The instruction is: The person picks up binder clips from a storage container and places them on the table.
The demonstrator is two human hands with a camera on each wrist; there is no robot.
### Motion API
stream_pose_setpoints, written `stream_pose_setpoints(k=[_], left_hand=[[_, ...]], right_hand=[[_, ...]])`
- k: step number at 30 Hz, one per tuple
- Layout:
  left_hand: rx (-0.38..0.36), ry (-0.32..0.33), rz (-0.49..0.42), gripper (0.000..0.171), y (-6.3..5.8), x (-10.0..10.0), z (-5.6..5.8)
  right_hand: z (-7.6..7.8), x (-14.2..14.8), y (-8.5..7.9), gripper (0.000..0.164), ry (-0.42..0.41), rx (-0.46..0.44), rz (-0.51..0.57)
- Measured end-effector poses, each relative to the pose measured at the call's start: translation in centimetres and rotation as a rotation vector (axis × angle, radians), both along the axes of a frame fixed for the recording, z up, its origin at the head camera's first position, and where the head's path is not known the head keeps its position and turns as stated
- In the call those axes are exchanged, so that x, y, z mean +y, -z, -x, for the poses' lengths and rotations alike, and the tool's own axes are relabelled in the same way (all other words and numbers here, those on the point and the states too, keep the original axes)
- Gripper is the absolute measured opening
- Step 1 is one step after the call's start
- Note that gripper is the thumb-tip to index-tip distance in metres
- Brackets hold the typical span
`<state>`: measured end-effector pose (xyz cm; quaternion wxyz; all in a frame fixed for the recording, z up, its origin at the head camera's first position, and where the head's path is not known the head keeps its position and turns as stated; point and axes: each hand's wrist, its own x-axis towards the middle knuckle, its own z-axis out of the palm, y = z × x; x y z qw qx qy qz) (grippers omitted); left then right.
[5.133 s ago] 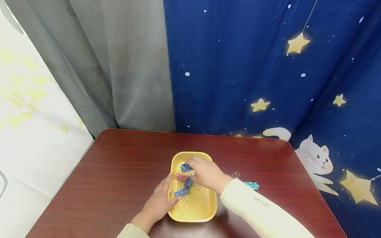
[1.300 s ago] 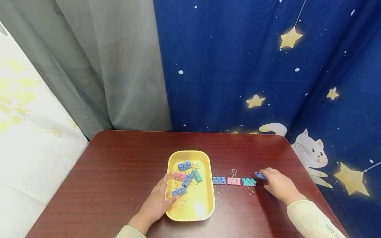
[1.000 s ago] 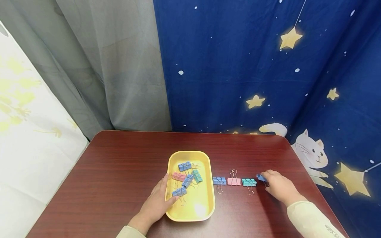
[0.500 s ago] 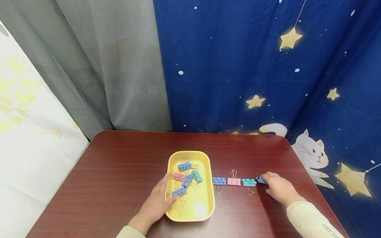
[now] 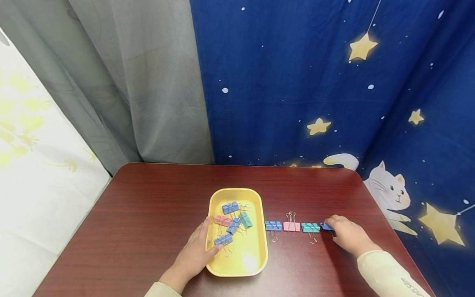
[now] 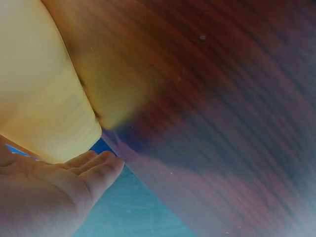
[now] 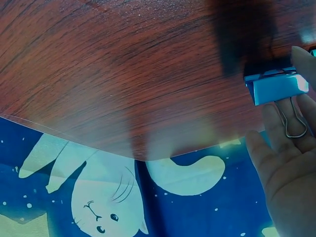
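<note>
In the head view my right hand (image 5: 349,234) pinches a blue binder clip (image 5: 325,226) at the right end of a row on the table. The right wrist view shows this clip (image 7: 279,90) between thumb and fingers, one wire handle pointing toward the palm. To its left lie a teal clip (image 5: 310,227), a pink clip (image 5: 291,226) and another blue clip (image 5: 273,225). My left hand (image 5: 191,253) rests against the left side of a yellow tray (image 5: 245,266), thumb over the rim. Its extended fingers touch the tray wall (image 6: 44,89) in the left wrist view.
Inside the tray lie several binder clips, among them a pink one (image 5: 222,220), a teal one (image 5: 245,220) and a blue one (image 5: 223,239). The dark red table (image 5: 156,206) ends at a blue patterned curtain (image 5: 282,82) and a grey curtain (image 5: 170,90).
Since the oldest frame, my right hand has left the tray and brought the blue clip to the row's right end. Over the last second it shifts slightly closer to the teal clip. The left hand stays.
</note>
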<state>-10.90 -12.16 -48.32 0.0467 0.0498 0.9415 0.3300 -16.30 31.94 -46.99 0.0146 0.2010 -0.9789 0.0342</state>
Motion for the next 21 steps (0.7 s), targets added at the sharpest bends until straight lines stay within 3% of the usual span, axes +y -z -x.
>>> stream_pose_setpoints(k=[11, 21], left_hand=[[-0.007, -0.004, -0.004, 0.088, -0.06, 0.01, -0.03], [-0.008, -0.004, -0.008, 0.087, -0.02, 0.02, 0.01]], right_hand=[[0.07, -0.25, -0.06, 0.04, -0.019, -0.007, 0.007], [0.29, -0.45, -0.03, 0.04, 0.006, -0.082, 0.011]])
